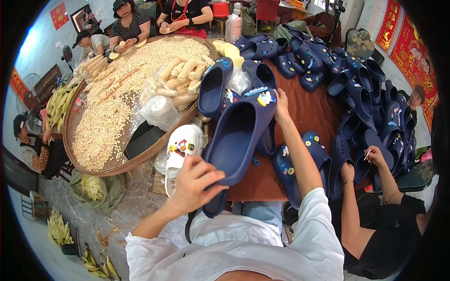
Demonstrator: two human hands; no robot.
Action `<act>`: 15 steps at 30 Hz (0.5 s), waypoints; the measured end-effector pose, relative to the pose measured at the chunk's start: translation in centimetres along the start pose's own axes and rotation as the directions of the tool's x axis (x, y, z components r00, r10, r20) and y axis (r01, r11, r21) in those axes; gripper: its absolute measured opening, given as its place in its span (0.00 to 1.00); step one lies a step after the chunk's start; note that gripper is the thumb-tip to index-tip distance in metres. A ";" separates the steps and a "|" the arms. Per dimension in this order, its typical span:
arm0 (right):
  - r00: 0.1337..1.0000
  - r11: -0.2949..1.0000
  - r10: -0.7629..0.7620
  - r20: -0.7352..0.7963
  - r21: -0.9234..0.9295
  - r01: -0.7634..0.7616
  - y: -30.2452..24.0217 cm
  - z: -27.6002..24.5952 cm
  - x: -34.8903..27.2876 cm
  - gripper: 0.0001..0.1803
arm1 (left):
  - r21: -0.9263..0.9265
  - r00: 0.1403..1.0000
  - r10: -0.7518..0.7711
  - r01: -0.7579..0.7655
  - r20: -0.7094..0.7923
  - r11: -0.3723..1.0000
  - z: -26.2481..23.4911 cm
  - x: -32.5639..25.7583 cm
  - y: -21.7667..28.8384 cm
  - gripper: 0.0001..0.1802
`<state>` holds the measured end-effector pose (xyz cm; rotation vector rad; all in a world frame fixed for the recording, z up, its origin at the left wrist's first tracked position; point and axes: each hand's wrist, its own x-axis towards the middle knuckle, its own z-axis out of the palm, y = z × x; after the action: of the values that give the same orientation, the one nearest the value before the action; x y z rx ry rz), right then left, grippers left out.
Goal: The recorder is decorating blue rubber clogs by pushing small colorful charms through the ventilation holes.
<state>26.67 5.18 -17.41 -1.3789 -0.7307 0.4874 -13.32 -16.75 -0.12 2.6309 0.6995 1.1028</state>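
Head view: left hand (199, 185) pinches the heel of a navy clog (232, 143), right hand (281, 105) grasps its toe, over the brown-covered table (307, 110). If this heel pinch slips, it may tip downward.

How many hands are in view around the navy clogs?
4: the person's left hand at the near end of a held navy clog, the right hand by its far end, and a co-worker's two hands among the clogs on the right. Others may be hidden.
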 end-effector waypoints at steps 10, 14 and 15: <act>0.852 0.937 0.293 0.434 0.048 -0.346 -11.3 -6.5 -18.3 0.22 | -0.082 0.967 0.219 -0.209 0.130 0.974 0.8 -4.3 3.9 0.20; 0.766 0.872 0.404 0.500 0.043 -0.488 -11.4 -8.7 -21.6 0.23 | -0.261 0.903 0.359 -0.296 0.237 0.919 4.1 -6.8 6.2 0.14; 0.752 0.868 0.405 0.520 0.038 -0.495 -11.0 -9.2 -22.1 0.23 | -0.313 0.867 0.410 -0.321 0.283 0.894 5.3 -7.6 6.7 0.12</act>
<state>16.77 -18.30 -10.81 -1.2675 -0.7367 1.3089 -11.86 -26.34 -6.15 2.6819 -0.0257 0.7148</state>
